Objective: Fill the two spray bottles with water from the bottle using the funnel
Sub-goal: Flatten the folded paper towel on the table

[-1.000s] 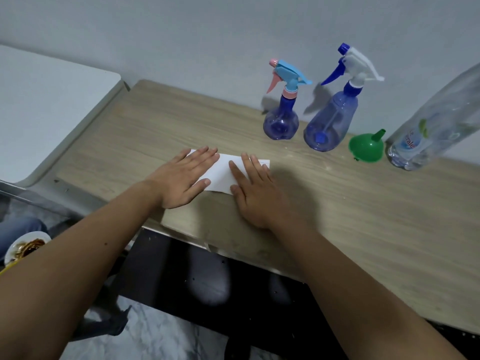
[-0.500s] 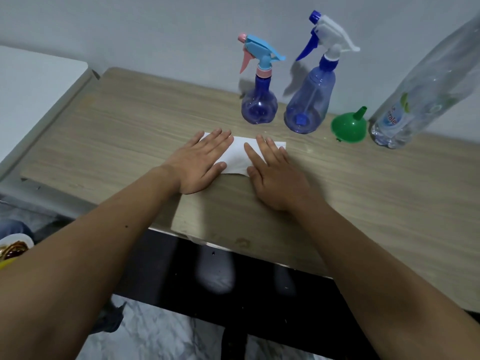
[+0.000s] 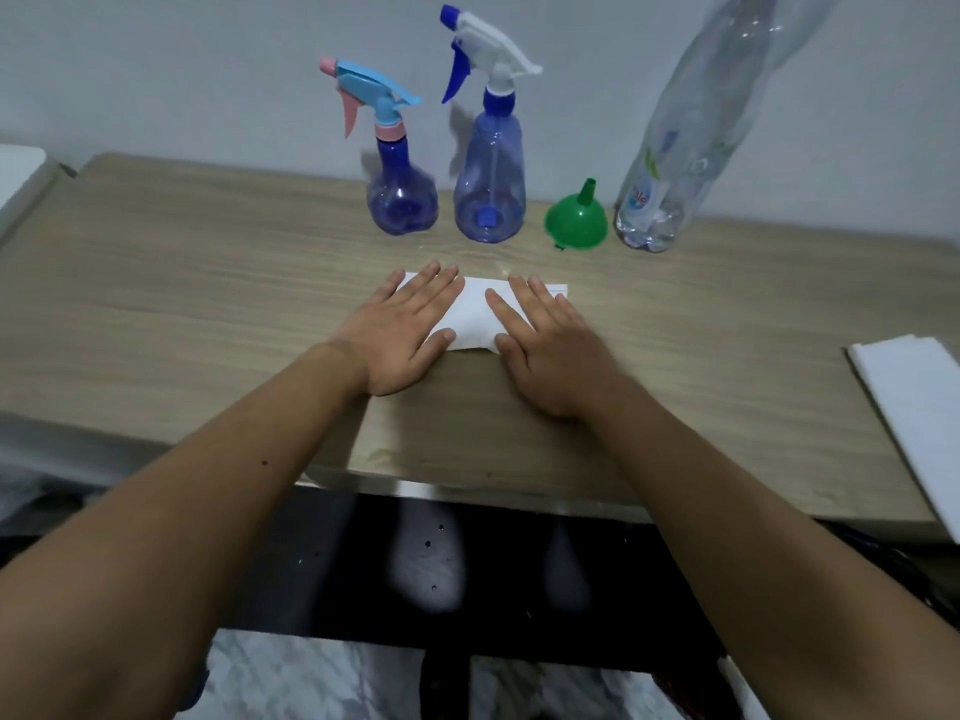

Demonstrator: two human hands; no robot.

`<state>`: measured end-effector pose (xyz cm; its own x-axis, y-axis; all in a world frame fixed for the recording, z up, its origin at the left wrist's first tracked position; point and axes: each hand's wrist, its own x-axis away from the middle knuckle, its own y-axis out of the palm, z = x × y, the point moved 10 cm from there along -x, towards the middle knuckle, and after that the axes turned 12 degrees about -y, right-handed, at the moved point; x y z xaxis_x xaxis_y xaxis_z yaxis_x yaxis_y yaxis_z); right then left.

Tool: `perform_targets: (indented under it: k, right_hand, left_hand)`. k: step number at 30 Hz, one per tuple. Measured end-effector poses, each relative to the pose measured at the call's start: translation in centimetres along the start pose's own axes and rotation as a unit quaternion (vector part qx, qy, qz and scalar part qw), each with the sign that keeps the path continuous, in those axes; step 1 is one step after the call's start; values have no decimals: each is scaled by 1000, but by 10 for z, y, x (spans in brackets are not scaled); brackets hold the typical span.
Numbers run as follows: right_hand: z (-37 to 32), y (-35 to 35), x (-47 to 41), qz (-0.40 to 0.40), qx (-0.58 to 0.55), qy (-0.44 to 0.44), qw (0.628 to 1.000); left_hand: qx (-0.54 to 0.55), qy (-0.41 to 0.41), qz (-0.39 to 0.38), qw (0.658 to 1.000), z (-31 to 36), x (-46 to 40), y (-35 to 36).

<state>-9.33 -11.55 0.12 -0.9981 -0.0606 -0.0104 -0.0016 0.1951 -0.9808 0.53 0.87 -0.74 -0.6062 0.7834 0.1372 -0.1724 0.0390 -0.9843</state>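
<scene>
From the head camera, a folded white paper towel (image 3: 475, 319) lies flat on a table (image 3: 208, 283) with a pale wood-grain top, and serves as the marker for everything else. The left hand (image 3: 400, 337) lies palm down on the towel's left part, fingers straight and together, gripping nothing. The right hand (image 3: 545, 350) lies flat on the towel's right part in the same way, fingers spread a little, also gripping nothing. Bare forearms run back from both hands toward the camera.

Behind the towel, against the plain grey wall (image 3: 182, 70), four things stand in a row. Behind the towel's left end is the small spray bottle (image 3: 400, 200), a round-bellied flask of clear violet plastic with a light blue head and a pink trigger. Just beside it, behind the towel's middle, stands the tall spray bottle (image 3: 489, 184), a paler cone-shaped body with a white head and a dark blue trigger. Both look empty. Behind the towel's right end sits the funnel (image 3: 575, 223), glossy green plastic, wide mouth down and spout up. Further right stands the water bottle (image 3: 691, 148), tall, clear and ribbed, with a printed label low on its side; its top is out of view.

Far right of the towel, at the table's edge, lies a white sheet (image 3: 914, 402).
</scene>
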Motion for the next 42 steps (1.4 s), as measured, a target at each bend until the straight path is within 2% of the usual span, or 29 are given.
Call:
perform_targets:
  k: [23,34,42]
  right_hand:
    - [105,-19,138,-3,-6,71,997]
    - [110,-15,212,-1,-24,84,996]
    - [94,-14,250,28,-41,90,995]
  left_hand:
    - [-9,61,-4,998,170,-30,17]
    - [3,78,-12,997,228,6,34]
    - [30,93,2,995,253,40,42]
